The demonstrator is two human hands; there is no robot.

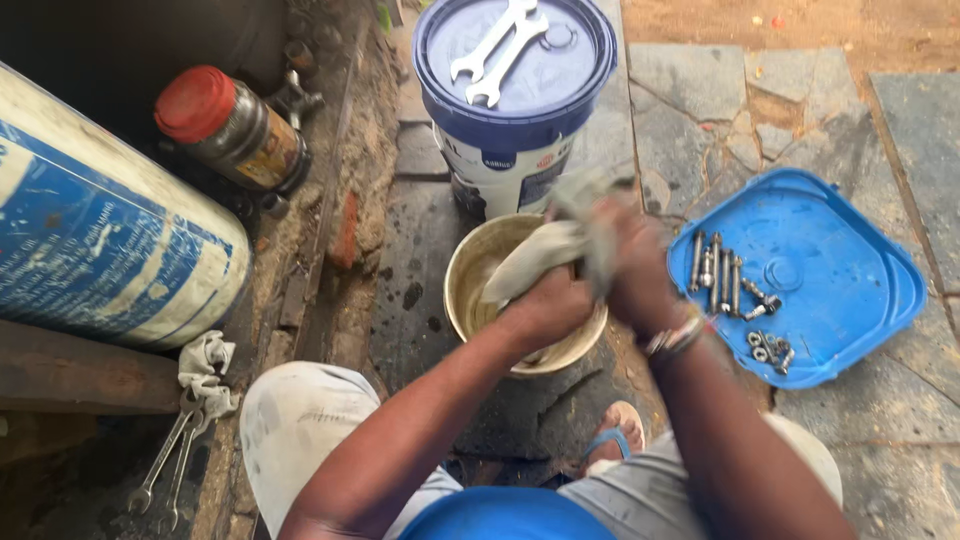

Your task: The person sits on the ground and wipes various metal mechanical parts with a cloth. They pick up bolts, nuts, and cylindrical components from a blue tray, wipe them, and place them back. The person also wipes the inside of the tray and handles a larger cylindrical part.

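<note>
Head view, grey crumpled rag (560, 245), both hands gripping

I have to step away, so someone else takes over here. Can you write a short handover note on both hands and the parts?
Left hand and right hand: both grip a grey cloth over the metal bowl, as if wringing or wiping.
Bolts and nuts lie on the blue lid to the right.
Two spanners rest on the lidded bucket; two more spanners lie by a rag at the left.
Done: several bolts laid out.
Left: whatever the cloth hides; the bowl's contents cannot be seen.
</note>
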